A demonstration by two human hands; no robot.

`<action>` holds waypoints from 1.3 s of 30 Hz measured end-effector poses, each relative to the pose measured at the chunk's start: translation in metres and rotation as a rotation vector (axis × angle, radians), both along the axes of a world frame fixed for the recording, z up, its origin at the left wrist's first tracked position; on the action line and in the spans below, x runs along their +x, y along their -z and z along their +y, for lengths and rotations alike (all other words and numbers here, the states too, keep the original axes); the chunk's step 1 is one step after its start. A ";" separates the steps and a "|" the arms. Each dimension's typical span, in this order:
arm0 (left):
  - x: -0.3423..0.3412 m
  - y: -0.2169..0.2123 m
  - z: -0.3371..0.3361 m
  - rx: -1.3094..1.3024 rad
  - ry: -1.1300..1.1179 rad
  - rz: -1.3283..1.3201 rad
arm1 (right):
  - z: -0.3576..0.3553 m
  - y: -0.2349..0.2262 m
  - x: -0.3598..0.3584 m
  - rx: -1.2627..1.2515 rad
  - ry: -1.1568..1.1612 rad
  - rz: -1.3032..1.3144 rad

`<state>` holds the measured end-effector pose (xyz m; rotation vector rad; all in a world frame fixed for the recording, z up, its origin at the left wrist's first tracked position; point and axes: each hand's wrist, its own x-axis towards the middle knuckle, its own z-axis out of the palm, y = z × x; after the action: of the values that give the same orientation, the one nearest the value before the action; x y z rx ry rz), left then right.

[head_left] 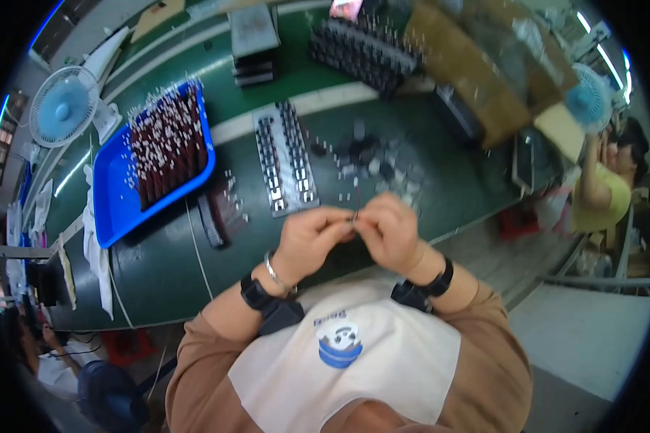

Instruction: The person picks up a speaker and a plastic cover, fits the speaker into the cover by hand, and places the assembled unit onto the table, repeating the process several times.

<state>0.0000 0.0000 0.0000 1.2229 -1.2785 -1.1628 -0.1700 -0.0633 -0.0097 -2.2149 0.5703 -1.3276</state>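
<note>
My left hand (312,242) and my right hand (390,229) meet above the table's near edge, thumbs and forefingers pinched together. Between the fingertips is a small part, mostly hidden, with a thin dark red wire (357,196) sticking up from it. Just beyond my left hand lies a long pale fixture (284,155) carrying two rows of small black and metal pieces. Scattered dark and clear small pieces (384,169) lie beyond my right hand. Loose wires with white connectors (232,202) rest left of the fixture.
A blue tray (107,216) at left holds bundled dark red wires (167,141) with white ends. Black racks (365,54), stacked plates (253,43) and a cardboard box (477,65) stand at the back. Fans (63,107) flank the table; a person (605,191) sits at right.
</note>
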 end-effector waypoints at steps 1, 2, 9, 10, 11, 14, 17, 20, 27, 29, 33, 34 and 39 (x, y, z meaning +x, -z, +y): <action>0.000 0.010 -0.001 -0.039 0.013 -0.018 | -0.004 0.004 0.000 0.007 -0.022 0.029; -0.011 0.005 -0.008 -0.083 0.007 -0.029 | -0.022 -0.013 -0.009 -0.049 -0.038 0.057; 0.002 0.003 -0.025 -0.026 -0.144 0.518 | -0.180 -0.129 0.022 -0.066 -0.275 0.451; 0.005 0.005 -0.028 0.021 -0.154 0.621 | -0.219 -0.138 0.038 0.026 -0.138 0.473; 0.006 0.004 -0.032 0.014 -0.146 0.627 | -0.270 -0.145 0.047 0.001 -0.020 0.558; 0.014 -0.002 -0.041 0.141 -0.034 0.761 | -0.406 -0.144 0.065 -0.280 0.302 0.701; 0.029 -0.005 -0.038 0.203 0.048 0.691 | -0.486 -0.117 0.083 -0.342 0.491 0.712; 0.040 -0.009 -0.034 0.253 0.062 0.678 | -0.524 -0.094 0.104 -0.322 0.763 0.659; 0.048 0.005 -0.036 0.149 0.094 0.827 | -0.568 -0.087 0.100 -0.168 0.684 0.954; 0.049 0.001 -0.036 0.139 0.092 0.822 | -0.560 -0.096 0.099 -0.267 0.676 0.923; 0.040 0.000 -0.035 0.170 -0.054 0.830 | -0.518 -0.140 0.102 -0.427 0.560 0.664; 0.034 -0.002 -0.039 0.171 -0.115 0.881 | -0.509 -0.152 0.095 -0.518 0.521 0.643; 0.020 -0.005 -0.045 0.183 -0.188 0.780 | -0.279 -0.218 0.064 -0.220 0.056 0.513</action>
<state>0.0198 -0.0454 0.0052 0.8457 -0.4729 -1.4365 -0.1058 -0.3419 0.2081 -2.7613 0.6956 -0.8718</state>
